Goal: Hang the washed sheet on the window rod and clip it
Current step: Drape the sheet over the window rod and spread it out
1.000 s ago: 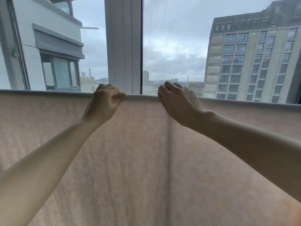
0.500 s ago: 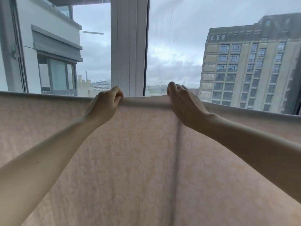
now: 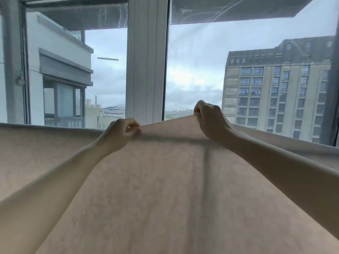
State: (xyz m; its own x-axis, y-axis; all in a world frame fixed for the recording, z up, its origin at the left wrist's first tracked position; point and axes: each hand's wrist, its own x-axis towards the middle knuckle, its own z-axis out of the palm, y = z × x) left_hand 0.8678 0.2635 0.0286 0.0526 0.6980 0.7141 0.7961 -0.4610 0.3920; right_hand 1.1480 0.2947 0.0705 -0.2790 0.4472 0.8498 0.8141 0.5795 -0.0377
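While the window (image 3: 198,74) and its white frame post (image 3: 146,61) fill everything ahead of me, the pale pink sheet (image 3: 165,189) is already draped across the whole width of the view, its folded top edge running level on the left and sloping down on the right. I judge it lies over the window rod, though the rod itself is hidden under the fabric; only a darker band shows through the cloth just below my hands, which may be it. So the hanging looks largely done.

My left hand (image 3: 120,132) is curled, thumb and fingers pinching the top edge of the sheet. My right hand (image 3: 210,119) pinches the same edge a little higher, so the stretch of cloth between my hands stands lifted above the line of the rest. To me this reads as adjusting: evening the sheet along the rod.

What is left, as far as I can tell, is setting that raised section down and the clipping. No clip is in view, neither on the sheet nor in my fingers.
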